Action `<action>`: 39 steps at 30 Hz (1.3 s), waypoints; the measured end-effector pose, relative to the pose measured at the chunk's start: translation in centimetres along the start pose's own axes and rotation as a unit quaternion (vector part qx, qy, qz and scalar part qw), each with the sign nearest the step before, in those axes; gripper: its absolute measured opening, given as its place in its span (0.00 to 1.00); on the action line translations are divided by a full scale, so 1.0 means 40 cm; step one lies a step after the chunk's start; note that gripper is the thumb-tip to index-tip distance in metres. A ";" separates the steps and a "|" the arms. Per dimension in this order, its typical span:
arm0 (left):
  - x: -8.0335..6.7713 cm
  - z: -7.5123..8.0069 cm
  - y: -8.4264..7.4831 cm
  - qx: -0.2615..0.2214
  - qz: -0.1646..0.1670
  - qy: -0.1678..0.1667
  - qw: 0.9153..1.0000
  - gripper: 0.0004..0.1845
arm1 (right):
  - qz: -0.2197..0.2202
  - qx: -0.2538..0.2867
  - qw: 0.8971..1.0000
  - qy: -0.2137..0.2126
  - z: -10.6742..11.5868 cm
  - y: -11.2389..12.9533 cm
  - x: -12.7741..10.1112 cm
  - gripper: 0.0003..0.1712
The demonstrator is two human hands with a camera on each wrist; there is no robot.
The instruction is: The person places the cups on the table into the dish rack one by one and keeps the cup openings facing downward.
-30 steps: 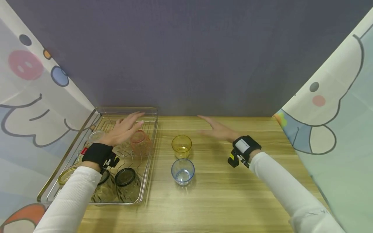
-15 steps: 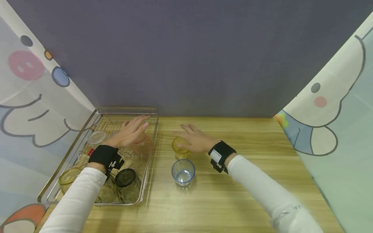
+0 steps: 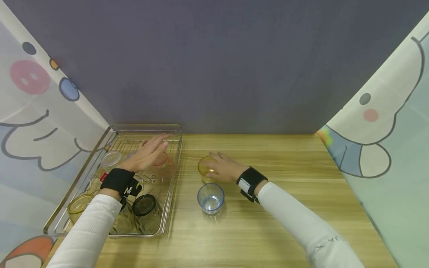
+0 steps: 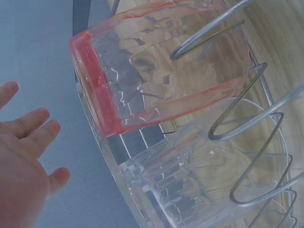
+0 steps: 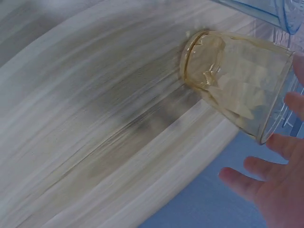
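Note:
My right hand [image 3: 228, 168] hovers over the yellow glass [image 5: 232, 78], which stands upright on the wooden table. In the right wrist view its fingertips [image 5: 280, 142] are right at the glass rim, the fingers spread and loosely extended. Nearer me stands a blue-rimmed clear glass [image 3: 210, 199], also upright. My left hand [image 3: 144, 155] is held above the wire rack [image 3: 166, 212], its fingers extended and holding nothing. Beside it, a red-tinted glass [image 4: 161, 66] leans in the rack, base up, next to a clear glass [image 4: 190, 175].
More glasses sit base up in the rack: a clear one [image 3: 111, 159], a yellow one [image 3: 80, 203] and a dark one [image 3: 144, 205]. Another is partly hidden by my left sleeve [image 3: 88, 230]. A grey wall [image 3: 214, 67] rises behind the table [image 3: 285, 230]; printed cloths hang at both sides.
My right hand has moved left and come down toward me, from beside the yellow glass to its rim. The left hand has shifted slightly right and stayed above the rack.

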State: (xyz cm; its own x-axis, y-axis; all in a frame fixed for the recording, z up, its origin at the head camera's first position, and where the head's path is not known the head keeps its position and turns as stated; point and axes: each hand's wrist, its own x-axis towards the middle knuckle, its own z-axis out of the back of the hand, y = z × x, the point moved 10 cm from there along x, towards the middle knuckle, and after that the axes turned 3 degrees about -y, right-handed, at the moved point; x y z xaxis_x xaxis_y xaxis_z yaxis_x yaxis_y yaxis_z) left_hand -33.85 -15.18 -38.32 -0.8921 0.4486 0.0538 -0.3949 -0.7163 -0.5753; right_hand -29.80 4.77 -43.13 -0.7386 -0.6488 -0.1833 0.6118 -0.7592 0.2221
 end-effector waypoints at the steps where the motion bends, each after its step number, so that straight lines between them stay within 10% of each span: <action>1: -0.002 0.001 0.002 0.001 0.002 0.000 1.000 0.31 | 0.003 0.001 1.000 -0.002 0.001 0.003 0.002 0.34; 15: -0.012 0.006 0.024 0.002 0.007 -0.008 1.000 0.32 | -0.043 0.050 0.998 0.013 -0.005 -0.034 -0.012 0.31; 39: -0.028 0.028 0.044 -0.042 0.022 -0.021 0.999 0.32 | -0.184 0.086 0.978 0.049 -0.035 -0.290 -0.153 0.34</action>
State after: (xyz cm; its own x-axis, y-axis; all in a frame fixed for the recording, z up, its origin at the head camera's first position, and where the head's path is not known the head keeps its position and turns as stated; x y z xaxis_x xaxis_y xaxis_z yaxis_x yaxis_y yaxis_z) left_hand -33.77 -17.54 -38.47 -0.9170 0.3943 0.0597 -0.3372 -0.6867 -0.6439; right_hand -31.98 17.46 -45.92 -0.8642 -0.3413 -0.3697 0.2467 -0.9278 0.2800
